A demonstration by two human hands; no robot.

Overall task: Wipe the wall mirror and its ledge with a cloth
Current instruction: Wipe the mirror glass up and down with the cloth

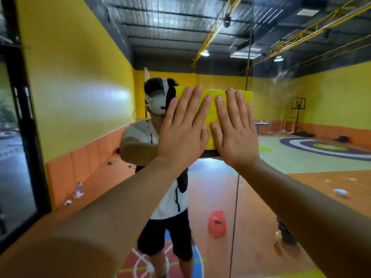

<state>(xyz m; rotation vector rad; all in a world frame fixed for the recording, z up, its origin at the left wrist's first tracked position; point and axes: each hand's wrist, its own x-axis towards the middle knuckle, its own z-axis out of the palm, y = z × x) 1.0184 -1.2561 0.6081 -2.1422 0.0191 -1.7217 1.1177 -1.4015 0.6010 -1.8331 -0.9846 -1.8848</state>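
High on the wall mirror, left hand and right hand, fingers straight, press the yellow cloth flat so it wipes evenly

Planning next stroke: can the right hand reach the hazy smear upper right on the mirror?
Probably yes: the right hand lies flat on the yellow cloth, with only bare mirror between it and the smear.
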